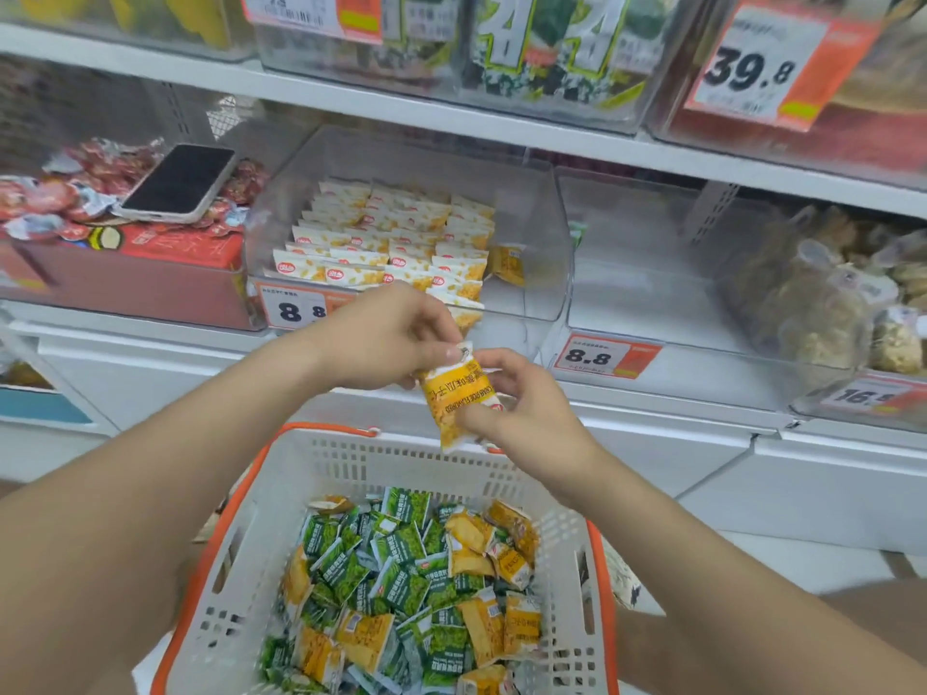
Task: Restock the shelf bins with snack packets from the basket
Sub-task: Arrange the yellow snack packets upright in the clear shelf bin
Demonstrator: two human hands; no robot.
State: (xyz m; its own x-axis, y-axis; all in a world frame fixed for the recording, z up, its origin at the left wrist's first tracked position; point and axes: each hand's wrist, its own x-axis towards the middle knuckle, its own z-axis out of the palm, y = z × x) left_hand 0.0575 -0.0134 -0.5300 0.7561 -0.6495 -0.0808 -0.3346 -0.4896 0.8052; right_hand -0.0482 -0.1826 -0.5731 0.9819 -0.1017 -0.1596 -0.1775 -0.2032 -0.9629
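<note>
Both hands hold one yellow snack packet above the far rim of the white basket. My left hand pinches its top edge; my right hand grips its lower right side. The basket holds several green and yellow packets. Straight ahead on the shelf, a clear bin contains neat rows of yellow-and-white packets, with free space at its right side.
A clear bin to the right, tagged 8.8, looks empty. A phone lies on red snacks in the left bin. A bin of brownish bagged goods stands at far right. An upper shelf carries more bins.
</note>
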